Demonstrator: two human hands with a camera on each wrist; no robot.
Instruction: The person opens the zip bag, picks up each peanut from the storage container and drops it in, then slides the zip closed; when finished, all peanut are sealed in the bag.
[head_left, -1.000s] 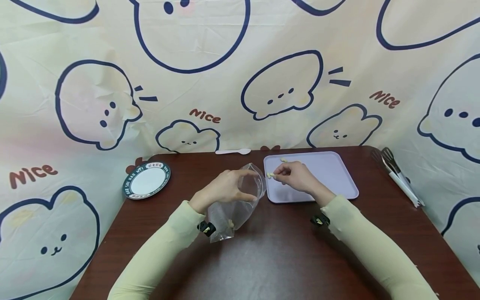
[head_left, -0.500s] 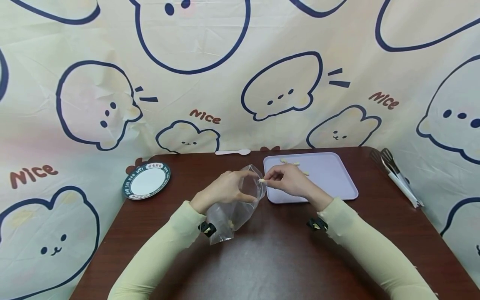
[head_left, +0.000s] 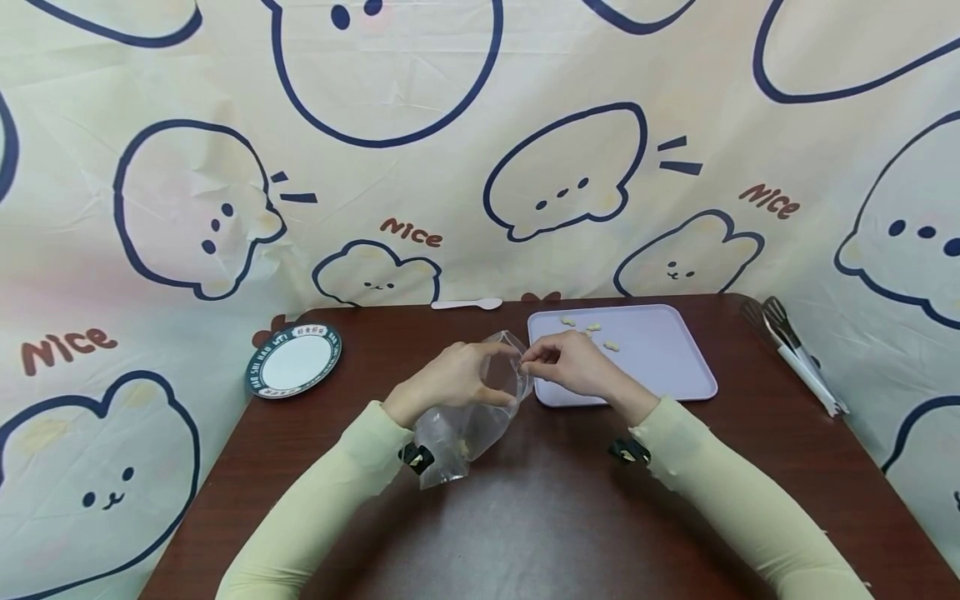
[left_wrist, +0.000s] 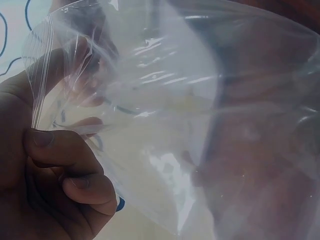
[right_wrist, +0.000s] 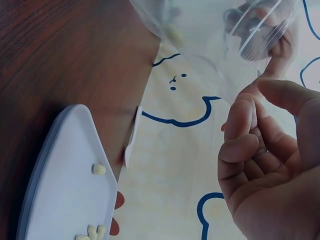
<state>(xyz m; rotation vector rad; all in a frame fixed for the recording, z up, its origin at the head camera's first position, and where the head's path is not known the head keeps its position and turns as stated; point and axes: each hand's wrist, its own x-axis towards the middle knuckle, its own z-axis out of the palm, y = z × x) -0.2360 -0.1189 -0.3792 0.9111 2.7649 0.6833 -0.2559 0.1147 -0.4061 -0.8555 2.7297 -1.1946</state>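
My left hand (head_left: pixel 453 379) grips a clear zip bag (head_left: pixel 487 421) near its mouth, fingers and thumb spread so the mouth gapes toward the right. Ridged zip lines show beside the thumb in the left wrist view. A blurred pale-yellow piece (head_left: pixel 462 448) lies low inside the bag. My right hand (head_left: pixel 573 364) is at the bag's mouth, its thumb and fingers bent close together; I cannot tell whether anything is between them. Behind it, the lilac tray (head_left: pixel 667 358) bears several small, pale-yellow, peanut-shaped pieces (head_left: pixel 612 346).
A green-rimmed plate (head_left: pixel 294 361) lies at the table's left edge. Along the back edge rests a white plastic spoon (head_left: pixel 468 304). Utensils with pale handles (head_left: pixel 810 379) lie at the right edge. A printed cloth (head_left: pixel 450 183) hangs behind the brown table (head_left: pixel 555 517).
My right hand has moved left from the tray to the bag's mouth. The pale piece seen at its fingertips earlier no longer shows there. My left hand and the bag have barely moved.
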